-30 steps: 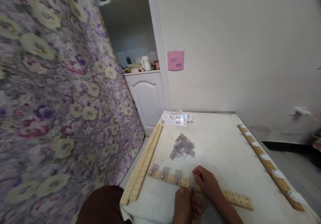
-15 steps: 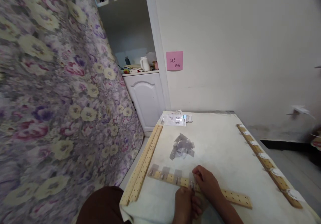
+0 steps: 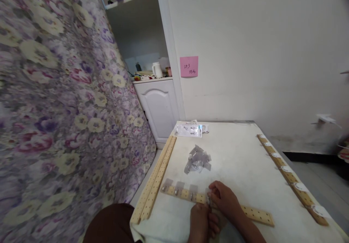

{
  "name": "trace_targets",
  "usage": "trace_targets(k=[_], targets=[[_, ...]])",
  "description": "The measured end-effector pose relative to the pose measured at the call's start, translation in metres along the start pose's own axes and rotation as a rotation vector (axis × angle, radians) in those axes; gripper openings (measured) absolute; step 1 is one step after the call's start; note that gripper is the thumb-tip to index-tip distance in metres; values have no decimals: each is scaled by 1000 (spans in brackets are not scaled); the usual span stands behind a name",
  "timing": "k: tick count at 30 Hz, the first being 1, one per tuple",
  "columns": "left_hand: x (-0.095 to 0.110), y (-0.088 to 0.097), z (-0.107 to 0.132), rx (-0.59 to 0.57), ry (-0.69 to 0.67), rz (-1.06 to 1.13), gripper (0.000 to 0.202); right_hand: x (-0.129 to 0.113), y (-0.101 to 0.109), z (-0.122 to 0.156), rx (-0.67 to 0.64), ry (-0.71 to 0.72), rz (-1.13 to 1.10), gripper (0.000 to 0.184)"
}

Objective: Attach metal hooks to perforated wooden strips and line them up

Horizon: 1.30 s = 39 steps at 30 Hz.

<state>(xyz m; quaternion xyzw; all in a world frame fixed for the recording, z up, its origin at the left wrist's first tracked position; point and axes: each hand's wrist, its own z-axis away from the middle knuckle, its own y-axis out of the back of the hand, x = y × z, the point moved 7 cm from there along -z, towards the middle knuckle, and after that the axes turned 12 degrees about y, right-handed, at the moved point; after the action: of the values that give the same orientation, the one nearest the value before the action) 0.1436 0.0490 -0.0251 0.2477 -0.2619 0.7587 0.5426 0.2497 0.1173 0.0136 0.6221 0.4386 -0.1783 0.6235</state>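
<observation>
Before you stands a table (image 3: 231,152) under a pale cloth, its far edge at a white wall (image 3: 259,54) bearing a pink note (image 3: 189,66). A flowered curtain (image 3: 54,108) hangs to the left, beside a white cabinet (image 3: 159,108) with a white jug (image 3: 157,70) on its shelf. Flat packets (image 3: 189,130) lie at the far left of the table, and a pile of grey bags (image 3: 197,159) lies between them and the near strip (image 3: 259,215) of holed wood. On that strip, the fourth small bag (image 3: 208,195) from the left sits between your hands: your right hand (image 3: 225,201) pinches its right edge; your left hand (image 3: 200,221) is curled at its near end, its hold hidden. Compared with half a second earlier, your hands remain at this bag, and pile and packets are unmoved.
</observation>
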Motion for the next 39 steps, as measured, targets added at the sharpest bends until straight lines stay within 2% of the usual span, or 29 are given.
trace_targets(k=[7, 16, 23, 28, 36, 39], targets=[[-1, 0, -5, -19, -42, -22, 28, 7, -4, -1, -24, -45, -36, 23], [0, 0, 0, 4, -10, -2, 26, 6, -2, -1, -26, -103, -37, 23], [-1, 1, 2, -22, 4, 27, 26, 9, -3, -4, -67, -121, -53, 23], [-2, 2, 3, 7, 43, 13, 23, 9, -2, -3, -61, -131, -35, 23], [2, 2, 7, -2, 6, 11, 25, 13, 0, 0, -8, -38, -36, 25], [-1, 6, 6, -24, -53, -66, 24, 14, 2, 0, 16, 3, -77, 23]])
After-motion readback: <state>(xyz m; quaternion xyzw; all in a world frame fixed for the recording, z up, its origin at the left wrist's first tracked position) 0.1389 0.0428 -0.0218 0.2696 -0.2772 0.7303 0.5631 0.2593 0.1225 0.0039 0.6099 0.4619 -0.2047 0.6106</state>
